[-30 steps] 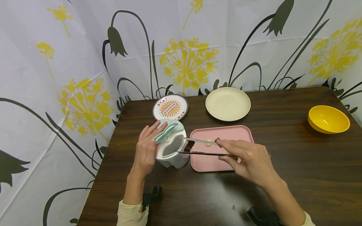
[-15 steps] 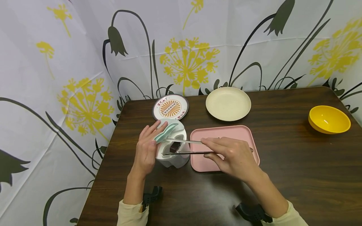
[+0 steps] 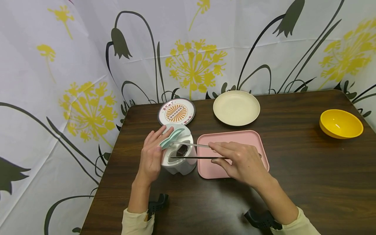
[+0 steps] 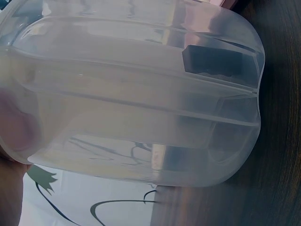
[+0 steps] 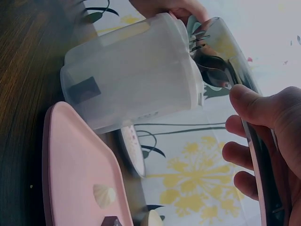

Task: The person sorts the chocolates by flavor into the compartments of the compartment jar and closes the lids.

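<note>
A translucent storage jar (image 4: 131, 108) with a white lid (image 3: 189, 133) and a raised mint-green flap (image 3: 171, 138) stands left of the pink tray. My left hand (image 3: 150, 160) holds it at the lid's left side, fingers behind the flap. My right hand (image 3: 239, 160) grips metal tongs (image 3: 195, 144) by their middle. Their two spread tips reach over the lid opening, with a dark block (image 3: 182, 150) between them. A dark block (image 5: 83, 89) also shows low inside the jar in both wrist views. The right hand partly covers the tray in the head view.
On the pink tray (image 5: 80, 165) lie a cream piece (image 5: 104, 195) and a dark piece (image 5: 112, 221). Behind stand a patterned plate (image 3: 176, 112) and a cream plate (image 3: 236, 108). A yellow bowl (image 3: 340, 124) is far right on the dark table (image 3: 293, 150).
My right hand has moved left with the tongs, bringing the dark block from the jar's right edge to over its opening. In the last half second little moved; the left hand stayed.
</note>
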{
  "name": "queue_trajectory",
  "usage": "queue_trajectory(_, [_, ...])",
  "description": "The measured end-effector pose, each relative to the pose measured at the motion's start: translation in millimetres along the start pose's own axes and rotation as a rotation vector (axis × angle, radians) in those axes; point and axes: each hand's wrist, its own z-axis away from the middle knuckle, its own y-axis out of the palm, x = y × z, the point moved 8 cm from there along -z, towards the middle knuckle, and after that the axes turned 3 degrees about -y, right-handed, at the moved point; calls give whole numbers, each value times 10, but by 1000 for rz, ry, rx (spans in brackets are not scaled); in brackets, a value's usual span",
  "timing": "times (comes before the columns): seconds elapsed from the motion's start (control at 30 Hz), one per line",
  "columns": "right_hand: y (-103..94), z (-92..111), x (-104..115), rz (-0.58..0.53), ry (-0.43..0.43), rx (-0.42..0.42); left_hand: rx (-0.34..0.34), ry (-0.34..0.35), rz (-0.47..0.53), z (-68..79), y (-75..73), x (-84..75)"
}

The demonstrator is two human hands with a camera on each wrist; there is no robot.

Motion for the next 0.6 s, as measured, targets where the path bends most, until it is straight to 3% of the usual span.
queue_trajectory(0.6, [-8, 28, -32, -12, 24, 14, -1, -9, 12, 1, -5, 6])
